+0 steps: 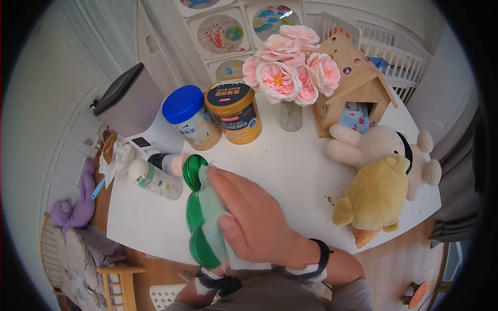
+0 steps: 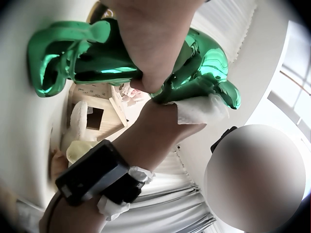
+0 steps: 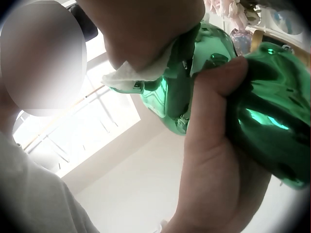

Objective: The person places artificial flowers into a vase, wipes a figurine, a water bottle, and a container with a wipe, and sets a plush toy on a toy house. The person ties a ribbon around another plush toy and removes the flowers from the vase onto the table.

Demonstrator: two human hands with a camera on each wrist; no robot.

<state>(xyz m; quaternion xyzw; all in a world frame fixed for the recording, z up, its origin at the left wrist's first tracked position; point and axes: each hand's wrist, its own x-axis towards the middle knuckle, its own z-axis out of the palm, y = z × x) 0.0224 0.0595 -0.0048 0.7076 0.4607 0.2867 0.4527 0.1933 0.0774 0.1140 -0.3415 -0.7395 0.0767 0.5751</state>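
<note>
At seven o'clock, over the tabletop's [image 1: 285, 163] near edge, your left hand [image 3: 209, 145] grips the shiny green figure [image 1: 203, 249], seemingly to steady it; your right hand [image 1: 254, 215], fingers extended, presses the pale cloth [image 1: 210, 202] against it, probably for broad contact.

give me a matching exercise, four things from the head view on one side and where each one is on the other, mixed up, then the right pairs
Things:
1. Pink flowers
2. Purple plush toy
3. Glossy green object
4. Yellow plush toy

Places:
A. Against a white cloth, under a hand
B. In front of a cream plush toy, by the table's right edge
C. Off the white table, at the far left
D. In a glass vase, beside the wooden house

Right pairs: 1-D, 2-C, 3-A, 4-B
</note>
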